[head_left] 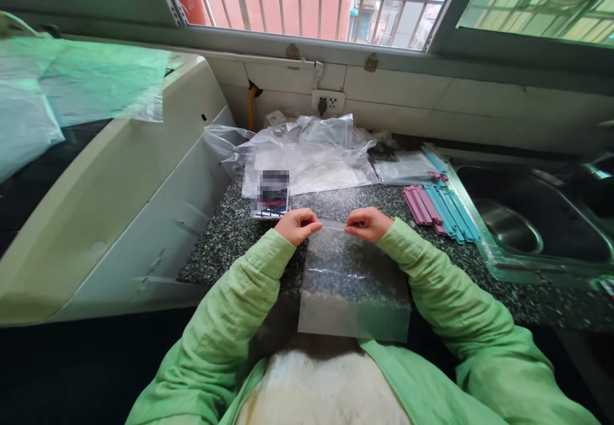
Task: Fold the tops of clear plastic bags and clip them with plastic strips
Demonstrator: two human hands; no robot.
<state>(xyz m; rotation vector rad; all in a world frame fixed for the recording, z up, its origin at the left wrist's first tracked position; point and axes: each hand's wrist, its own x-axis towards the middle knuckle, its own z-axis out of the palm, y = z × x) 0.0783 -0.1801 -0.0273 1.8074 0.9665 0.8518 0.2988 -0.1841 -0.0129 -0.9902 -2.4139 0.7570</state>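
A clear plastic bag (355,290) hangs from my two hands, its lower part reaching over the counter's front edge towards my body. My left hand (298,226) pinches the bag's top edge at the left. Facing it across a short gap, my right hand (369,224) pinches the same edge with fingertips closed. The bag looks flat, and I see nothing inside it. Just beyond my left hand lies a phone-like device or printed card (273,204), partly blurred out.
Crumpled clear plastic bags (316,156) lie along the wall. On the right are pink strips (421,205) and blue strips (451,210), beside a metal sink (494,258). A pale appliance (158,150) stands on the left. A wall socket (329,102) holds a plug.
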